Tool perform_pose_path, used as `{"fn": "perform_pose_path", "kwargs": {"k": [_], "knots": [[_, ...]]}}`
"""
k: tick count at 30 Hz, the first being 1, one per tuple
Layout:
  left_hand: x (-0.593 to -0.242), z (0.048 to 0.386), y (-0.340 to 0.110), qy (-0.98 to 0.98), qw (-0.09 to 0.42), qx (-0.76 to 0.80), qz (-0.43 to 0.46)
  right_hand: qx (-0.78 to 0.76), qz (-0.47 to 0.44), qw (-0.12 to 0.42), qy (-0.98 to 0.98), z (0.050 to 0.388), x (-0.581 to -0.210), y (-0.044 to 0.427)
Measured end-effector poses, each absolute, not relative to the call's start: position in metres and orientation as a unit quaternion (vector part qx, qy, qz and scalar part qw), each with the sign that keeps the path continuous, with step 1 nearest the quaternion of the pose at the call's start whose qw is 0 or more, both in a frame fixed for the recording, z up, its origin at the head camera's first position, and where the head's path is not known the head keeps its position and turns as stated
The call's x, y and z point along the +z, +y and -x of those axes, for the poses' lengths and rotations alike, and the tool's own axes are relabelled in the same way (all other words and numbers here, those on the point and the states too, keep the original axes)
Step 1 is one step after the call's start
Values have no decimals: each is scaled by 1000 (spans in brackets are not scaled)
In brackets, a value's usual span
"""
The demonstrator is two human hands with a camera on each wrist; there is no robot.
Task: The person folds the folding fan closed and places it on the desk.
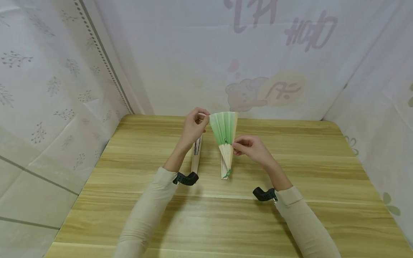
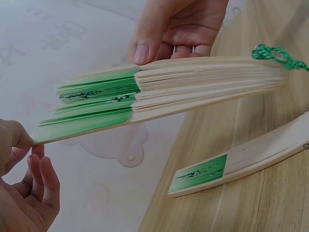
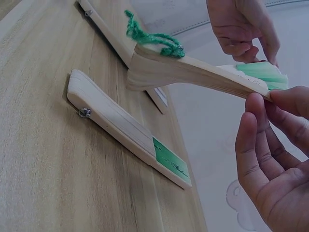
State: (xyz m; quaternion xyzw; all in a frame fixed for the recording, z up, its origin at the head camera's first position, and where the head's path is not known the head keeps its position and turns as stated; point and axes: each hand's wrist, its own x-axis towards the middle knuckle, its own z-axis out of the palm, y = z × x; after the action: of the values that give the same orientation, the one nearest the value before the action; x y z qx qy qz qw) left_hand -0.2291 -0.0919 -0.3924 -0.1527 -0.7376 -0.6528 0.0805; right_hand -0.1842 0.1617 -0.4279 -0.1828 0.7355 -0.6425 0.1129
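Observation:
A partly spread green folding fan (image 1: 226, 125) with pale wooden ribs is held above the table between both hands. My left hand (image 1: 194, 126) pinches the upper left corner of its leaf between thumb and fingers. On the other side my right hand (image 1: 253, 148) pinches the outer rib near the lower edge of the green leaf. A green cord (image 2: 280, 55) hangs at the pivot end. Below lies a second fan (image 3: 120, 130), folded, with a green printed end. A third folded fan (image 1: 196, 157) lies to the left, partly hidden by my left arm.
The wooden table (image 1: 306, 172) spreads out on both sides of the fans. A pale printed curtain (image 1: 180, 71) hangs at its far edge, and patterned cloth (image 1: 48, 89) hangs at the left. Black wrist cameras (image 1: 264, 194) sit on both sleeves.

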Motion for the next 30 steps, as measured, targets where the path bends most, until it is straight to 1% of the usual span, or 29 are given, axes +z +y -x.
{"fn": "perform_pose_path", "kwargs": {"k": [17,23,30], "knots": [[-392,228,-84,-713,85,-684,129,-644,193,116,731,185,-427,158],[-392,228,-86,-713,97,-683,124,-649,178,115,730,184,-428,160],[-393,229,-84,-706,88,-692,120,-645,199,114,729,185,-428,158]]}}
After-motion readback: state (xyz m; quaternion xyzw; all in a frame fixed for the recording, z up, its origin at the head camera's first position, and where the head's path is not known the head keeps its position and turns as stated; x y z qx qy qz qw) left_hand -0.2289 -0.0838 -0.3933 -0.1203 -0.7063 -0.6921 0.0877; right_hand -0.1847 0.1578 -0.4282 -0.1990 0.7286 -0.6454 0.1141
